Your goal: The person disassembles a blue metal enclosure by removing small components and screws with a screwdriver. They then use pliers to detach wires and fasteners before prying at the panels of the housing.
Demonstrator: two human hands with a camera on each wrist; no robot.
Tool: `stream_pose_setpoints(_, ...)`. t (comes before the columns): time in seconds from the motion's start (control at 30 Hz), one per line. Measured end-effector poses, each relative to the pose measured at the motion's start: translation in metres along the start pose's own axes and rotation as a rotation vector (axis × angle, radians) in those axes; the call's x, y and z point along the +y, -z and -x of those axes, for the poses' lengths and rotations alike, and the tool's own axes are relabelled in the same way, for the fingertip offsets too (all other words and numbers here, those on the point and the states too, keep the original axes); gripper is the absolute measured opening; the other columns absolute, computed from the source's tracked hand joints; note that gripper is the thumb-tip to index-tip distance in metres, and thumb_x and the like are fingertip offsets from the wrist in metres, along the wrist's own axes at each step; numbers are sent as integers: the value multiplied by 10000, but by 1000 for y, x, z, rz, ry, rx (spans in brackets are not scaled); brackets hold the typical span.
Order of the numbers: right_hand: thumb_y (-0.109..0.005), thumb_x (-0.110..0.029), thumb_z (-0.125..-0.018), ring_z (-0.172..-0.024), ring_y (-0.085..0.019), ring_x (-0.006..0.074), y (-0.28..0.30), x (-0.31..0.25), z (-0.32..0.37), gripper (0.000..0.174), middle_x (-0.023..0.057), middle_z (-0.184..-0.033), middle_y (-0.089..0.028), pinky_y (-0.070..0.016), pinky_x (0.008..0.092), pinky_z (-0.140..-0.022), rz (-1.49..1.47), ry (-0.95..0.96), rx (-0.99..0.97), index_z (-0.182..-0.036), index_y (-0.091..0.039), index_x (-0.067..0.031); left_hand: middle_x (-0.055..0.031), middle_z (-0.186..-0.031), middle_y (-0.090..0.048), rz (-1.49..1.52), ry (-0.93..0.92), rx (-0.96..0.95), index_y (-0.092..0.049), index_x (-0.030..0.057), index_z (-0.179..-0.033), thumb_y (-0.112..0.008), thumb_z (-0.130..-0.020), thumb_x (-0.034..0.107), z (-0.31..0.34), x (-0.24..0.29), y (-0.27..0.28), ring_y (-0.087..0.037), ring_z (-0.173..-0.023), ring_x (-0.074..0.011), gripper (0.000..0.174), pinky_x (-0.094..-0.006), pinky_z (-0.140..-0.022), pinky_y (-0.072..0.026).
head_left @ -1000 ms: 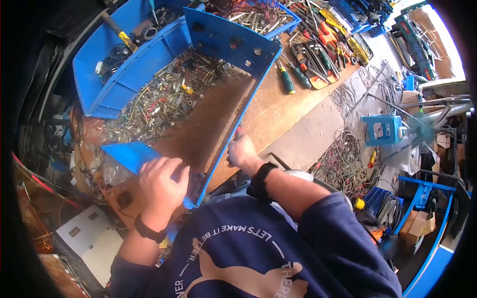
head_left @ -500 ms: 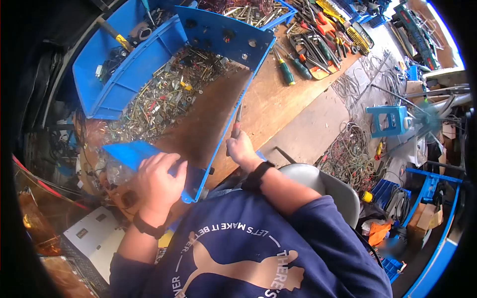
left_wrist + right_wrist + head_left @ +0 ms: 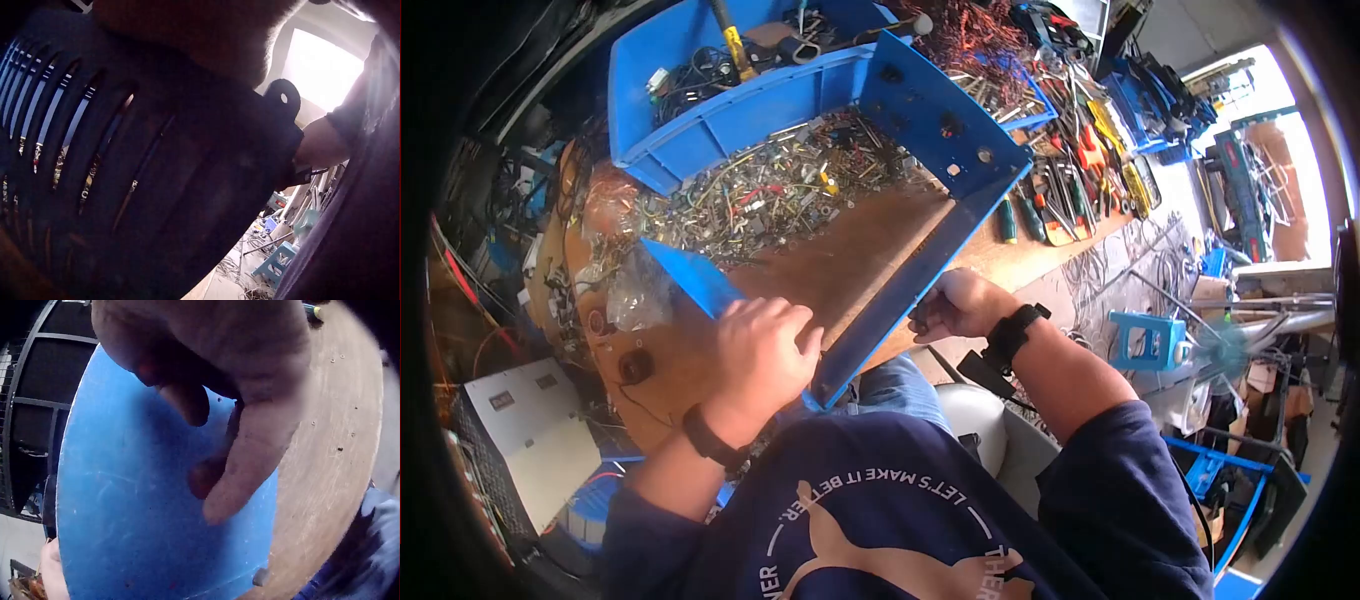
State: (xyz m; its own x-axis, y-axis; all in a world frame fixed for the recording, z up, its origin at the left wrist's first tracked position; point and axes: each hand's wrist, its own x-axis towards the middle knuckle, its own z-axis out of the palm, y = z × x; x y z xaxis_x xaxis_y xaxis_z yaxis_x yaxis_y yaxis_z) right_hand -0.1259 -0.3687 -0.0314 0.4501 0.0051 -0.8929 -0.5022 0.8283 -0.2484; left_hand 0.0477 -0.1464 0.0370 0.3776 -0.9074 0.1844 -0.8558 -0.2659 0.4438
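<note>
A blue metal housing [image 3: 900, 310] with bent-up end panels stands on the wooden bench in the head view. My left hand [image 3: 765, 350] grips its near end panel, fingers over the edge; the left wrist view shows dark slots [image 3: 94, 125] in a panel. My right hand [image 3: 962, 305] is at the outer face of the long side, fingers curled round a small dark tool, mostly hidden. In the right wrist view the right hand [image 3: 219, 381] is bent over the blue face [image 3: 137, 506], and a short stud [image 3: 260, 577] sticks out near its lower edge.
Scrap metal bits [image 3: 770, 190] lie behind the housing, with a blue bin [image 3: 750, 110] beyond them. Screwdrivers and other hand tools [image 3: 1070, 190] are at the bench's right. A teal stool [image 3: 1148, 340] stands on the floor among cables. A clear bag [image 3: 640, 290] lies left.
The head view has shifted. My right hand has turned and risen against the housing's side, and the red-handled tool's shaft no longer shows. My left hand stays on the end panel.
</note>
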Motion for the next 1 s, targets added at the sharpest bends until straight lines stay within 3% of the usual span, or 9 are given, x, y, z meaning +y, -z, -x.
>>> stream_pose_setpoints(0.23, -448, -133, -886, -607, -615, 302, -15, 31, -17, 185, 176, -719, -557, -554, 469, -566, 66, 169, 193, -912, -524, 34, -61, -726, -613, 4, -8, -28, -656, 81, -767, -735, -645, 147, -4, 0, 2, -582, -703, -272, 159, -398, -671, -421)
stream_pose_setpoints(0.33, -461, -124, -895, -603, -625, 265, -6, 63, -52, 215, 148, -707, -586, -541, 417, -527, 455, 350, 322, -1081, -508, -28, -62, -729, -618, 20, -15, -19, -652, 81, -767, -738, -637, 141, -4, 1, 0, -582, -695, -272, 167, -397, -661, -419)
stream_pose_setpoints(0.37, -485, -123, -889, -610, -630, 255, -38, 59, -35, 269, 151, -703, -598, -537, 405, -544, 338, 351, 397, -1150, -486, -55, -62, -731, -620, 23, -16, -8, -651, 81, -767, -739, -633, 138, -5, 0, 0, -582, -693, -272, 171, -396, -658, -418)
stream_pose_setpoints(0.5, -568, -114, -832, -875, -619, 355, -14, 122, -130, 360, 233, -900, -613, -483, 403, -807, 580, 913, 751, -1135, -425, 17, -62, -743, -627, 18, -23, -17, -648, 78, -767, -740, -628, 134, -8, 2, -1, -585, -700, -273, 176, -392, -656, -417)
stream_pose_setpoints(0.73, -562, -122, -813, -967, -586, 373, -12, 131, -159, 336, 247, -995, -590, -461, 428, -832, 495, 884, 657, -1080, -431, 36, -70, -748, -627, 4, -29, -26, -652, 75, -782, -730, -647, 138, -8, 1, 1, -590, -714, -278, 168, -392, -670, -422)
stream_pose_setpoints(0.83, -510, -96, -809, -876, -610, 353, -6, 129, -151, 307, 235, -944, -592, -487, 422, -755, 500, 995, 700, -1069, -430, 46, -74, -749, -626, -8, -37, -18, -656, 71, -790, -727, -656, 138, -7, 2, 0, -593, -725, -283, 166, -392, -690, -430)
stream_pose_setpoints(0.87, -473, -86, -802, -795, -633, 302, -32, 95, -81, 278, 232, -904, -592, -504, 398, -659, 273, 681, 512, -1037, -456, 62, -75, -748, -625, -14, -37, -15, -657, 70, -793, -726, -659, 137, -7, 2, 0, -594, -729, -284, 165, -392, -697, -433)
stream_pose_setpoints(0.9, -470, -81, -813, -738, -641, 276, -13, 92, -89, 250, 218, -891, -600, -508, 392, -576, 345, 499, 400, -1019, -491, 60, -76, -750, -626, -20, -37, -24, -658, 69, -795, -725, -660, 137, -5, 2, 0, -596, -732, -285, 165, -391, -703, -435)
stream_pose_setpoints(1.0, -483, -75, -838, -751, -650, 326, -14, 67, -36, 203, 217, -970, -607, -552, 455, -602, -100, 345, 205, -993, -509, 53, -77, -759, -629, -46, -37, -33, -665, 68, -801, -723, -667, 132, -5, 3, 0, -597, -745, -281, 160, -387, -721, -440)
